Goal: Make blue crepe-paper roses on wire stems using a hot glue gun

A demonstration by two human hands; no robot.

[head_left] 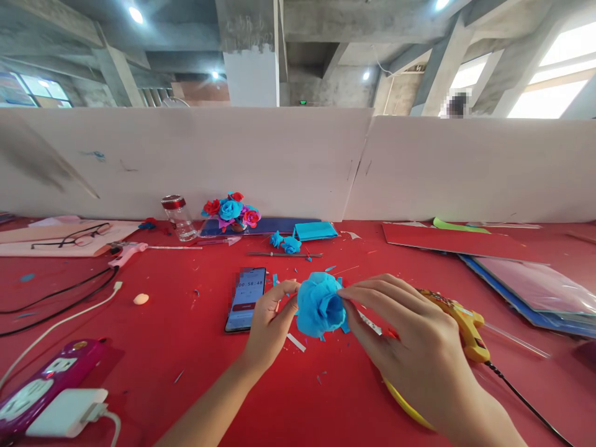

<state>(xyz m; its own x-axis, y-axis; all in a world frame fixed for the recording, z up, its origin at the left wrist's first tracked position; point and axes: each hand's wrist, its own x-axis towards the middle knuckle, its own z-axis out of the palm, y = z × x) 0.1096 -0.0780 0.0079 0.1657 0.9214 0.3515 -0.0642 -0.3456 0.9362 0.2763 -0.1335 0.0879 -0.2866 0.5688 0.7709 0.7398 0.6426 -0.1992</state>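
A blue paper flower (320, 304) with layered, ruffled petals is held up between my two hands, over the red table. My left hand (272, 320) grips it from the left, thumb and fingers closed at its edge. On the other side my right hand (410, 335) pinches a petal's rim between thumb and fingertips. Small blue and white paper scraps (296, 343) lie beneath the flower. Just left of it rests a phone (246, 299) with a running timer on its screen. A yellow glue gun (459, 320) lies partly behind my right hand.
Farther back are small blue paper flowers (291, 245), folded blue paper (315, 231), a bouquet (231, 211) and a glass bottle (179, 218). A purple power strip (51, 385) and cables lie left. Paper sheets (535, 285) are stacked right. A white partition (288, 161) borders the table.
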